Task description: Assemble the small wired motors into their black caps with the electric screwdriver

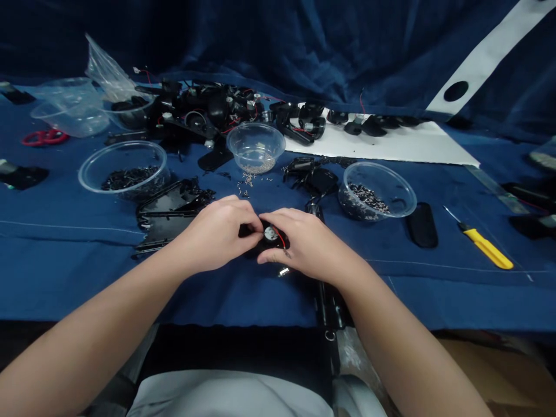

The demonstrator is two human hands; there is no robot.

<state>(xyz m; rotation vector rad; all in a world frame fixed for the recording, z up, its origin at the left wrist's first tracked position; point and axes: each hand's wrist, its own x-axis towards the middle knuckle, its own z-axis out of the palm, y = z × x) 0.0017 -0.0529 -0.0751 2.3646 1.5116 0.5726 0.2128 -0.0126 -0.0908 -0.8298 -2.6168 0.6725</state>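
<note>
My left hand (pixel 219 231) and my right hand (pixel 306 240) meet over the blue cloth (pixel 87 266), and together their curled fingers grip a small black part (pixel 270 236) with a round silver face and a thin red wire. A tiny silver piece (pixel 284 271) lies on the cloth just below my right hand. A long black tool (pixel 328 301) runs under my right wrist toward the table's front edge.
Clear bowls hold small screws: one at left (pixel 124 168), one in the middle (pixel 256 147), one at right (pixel 376 191). Black plastic parts are piled behind (pixel 204 113) and lie left of my hands (pixel 167 211). A yellow-handled screwdriver (pixel 484 246), a black oval piece (pixel 422 225) and red scissors (pixel 43 138) lie around.
</note>
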